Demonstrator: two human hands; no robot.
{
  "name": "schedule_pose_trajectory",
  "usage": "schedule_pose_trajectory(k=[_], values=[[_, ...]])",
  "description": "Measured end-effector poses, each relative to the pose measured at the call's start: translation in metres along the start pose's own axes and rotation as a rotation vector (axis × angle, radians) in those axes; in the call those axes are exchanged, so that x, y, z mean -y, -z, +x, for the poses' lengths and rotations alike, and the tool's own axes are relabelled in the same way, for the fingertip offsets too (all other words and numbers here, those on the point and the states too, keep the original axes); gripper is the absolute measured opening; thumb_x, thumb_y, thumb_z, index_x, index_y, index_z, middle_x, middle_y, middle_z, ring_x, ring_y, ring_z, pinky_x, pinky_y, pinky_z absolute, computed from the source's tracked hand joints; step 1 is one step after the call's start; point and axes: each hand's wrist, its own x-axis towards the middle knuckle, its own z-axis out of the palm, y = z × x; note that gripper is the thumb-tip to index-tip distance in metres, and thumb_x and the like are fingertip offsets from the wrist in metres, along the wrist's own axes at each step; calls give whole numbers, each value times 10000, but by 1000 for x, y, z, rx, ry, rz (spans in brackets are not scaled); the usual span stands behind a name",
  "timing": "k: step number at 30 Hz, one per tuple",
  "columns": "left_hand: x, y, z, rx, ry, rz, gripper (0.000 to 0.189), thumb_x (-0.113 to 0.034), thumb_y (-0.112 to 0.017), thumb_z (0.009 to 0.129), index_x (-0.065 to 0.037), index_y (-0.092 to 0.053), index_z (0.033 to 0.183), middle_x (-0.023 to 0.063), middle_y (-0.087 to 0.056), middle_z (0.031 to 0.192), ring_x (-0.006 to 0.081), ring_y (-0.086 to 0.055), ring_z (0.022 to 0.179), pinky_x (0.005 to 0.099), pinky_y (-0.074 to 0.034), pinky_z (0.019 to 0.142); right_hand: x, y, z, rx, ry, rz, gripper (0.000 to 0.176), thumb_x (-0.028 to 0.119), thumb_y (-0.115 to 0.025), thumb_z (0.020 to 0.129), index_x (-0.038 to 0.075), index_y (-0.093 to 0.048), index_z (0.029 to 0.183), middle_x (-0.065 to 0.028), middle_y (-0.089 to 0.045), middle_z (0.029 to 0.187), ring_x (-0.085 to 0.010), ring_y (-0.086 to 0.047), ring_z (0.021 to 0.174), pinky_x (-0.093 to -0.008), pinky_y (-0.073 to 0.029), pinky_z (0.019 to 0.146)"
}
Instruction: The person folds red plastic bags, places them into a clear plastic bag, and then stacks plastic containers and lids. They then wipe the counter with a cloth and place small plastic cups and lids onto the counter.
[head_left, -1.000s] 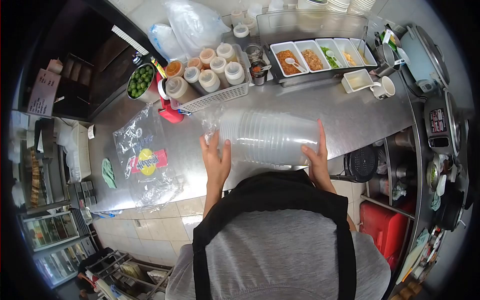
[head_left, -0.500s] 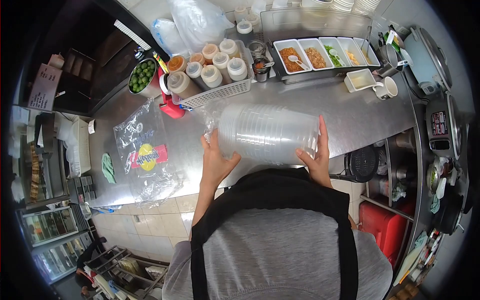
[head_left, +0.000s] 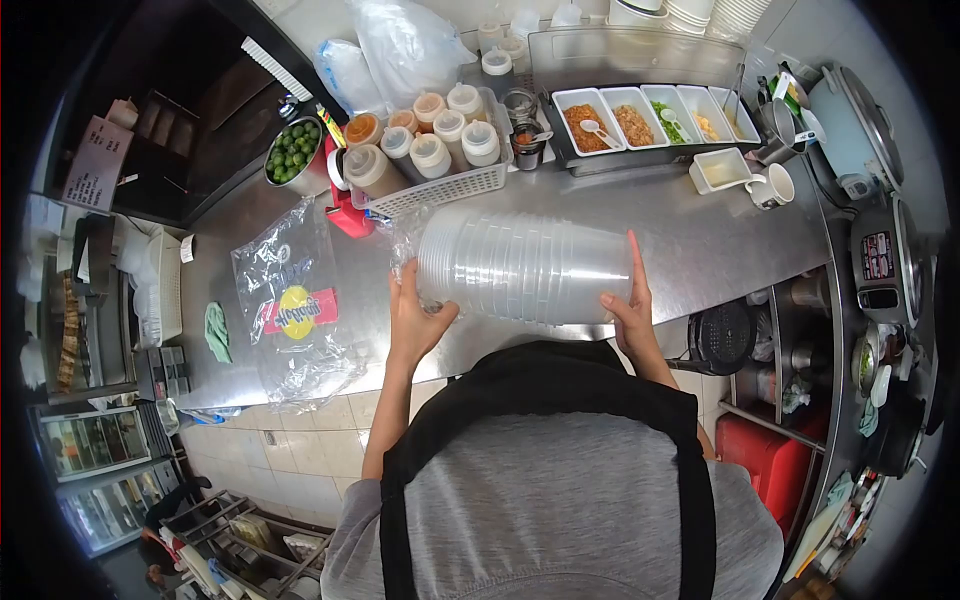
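Observation:
A long stack of clear plastic containers [head_left: 530, 265] lies sideways between my hands over the steel counter. My left hand [head_left: 418, 318] grips its left end, where a crumpled clear wrap [head_left: 405, 240] bunches up. The right end, with the wider rim, is held by my right hand [head_left: 632, 300], thumb on the near side and fingers on the far side. To the left, a flat clear plastic bag [head_left: 300, 310] with a pink and yellow print rests on the counter.
Behind stand a basket [head_left: 450, 190] of squeeze bottles, a pot of limes [head_left: 295, 152] and a topping tray [head_left: 640, 150] with several white bins. A white mug [head_left: 772, 187] and green cloth [head_left: 217, 333] are on the steel counter [head_left: 720, 240].
The container stack has shifted slightly to the left with both hands. My left hand has moved further left than my right hand, and remains at the stack's left end.

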Motion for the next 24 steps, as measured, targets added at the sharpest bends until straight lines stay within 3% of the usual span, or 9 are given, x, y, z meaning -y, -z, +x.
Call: schedule_pose_trajectory(k=[8,11,14,18,21,24], values=[[13,12,12,9,-59,141,720,-169,-671,596,58,-409,1227,280,-469,1169,394,-446,1120,422,-352,965,-20,4,3,38,-67,111,944,154,-657,643,85,-140,1430,-165,-277,1387,-268,-296,1277,-356,-234,1051],[22,15,15,49,-40,114,756,-209,-676,592,35,-384,1245,302,-441,1199,421,-438,1122,428,-351,970,-19,1,5,47,-63,127,943,143,-656,645,89,-138,1431,-162,-279,1387,-263,-297,1276,-354,-237,1049],[26,20,16,41,-11,51,731,-180,-666,599,56,-394,1234,282,-471,1167,392,-445,1126,434,-356,963,-20,1,6,64,-44,125,925,162,-647,663,92,-137,1431,-156,-283,1385,-261,-298,1274,-358,-238,1047],[65,30,21,116,148,-256,647,-103,-610,651,78,-391,1232,211,-504,1140,307,-523,1032,388,-466,830,-36,23,6,39,-159,347,888,244,-623,702,95,-138,1431,-142,-294,1382,-258,-297,1274,-380,-239,1046],[71,38,6,217,322,-564,593,-58,-549,694,72,-379,1247,165,-521,1108,246,-578,912,347,-525,706,-53,42,-6,-22,-285,515,814,294,-606,722,51,-224,1398,-121,-381,1327,-241,-366,1224,-395,-276,1031],[78,31,-9,218,411,-787,570,-53,-496,718,57,-367,1263,147,-530,1084,216,-599,830,329,-549,643,-18,64,-17,-176,-168,388,786,286,-605,730,33,-254,1386,-113,-385,1338,-241,-349,1248,-395,-274,1035]])
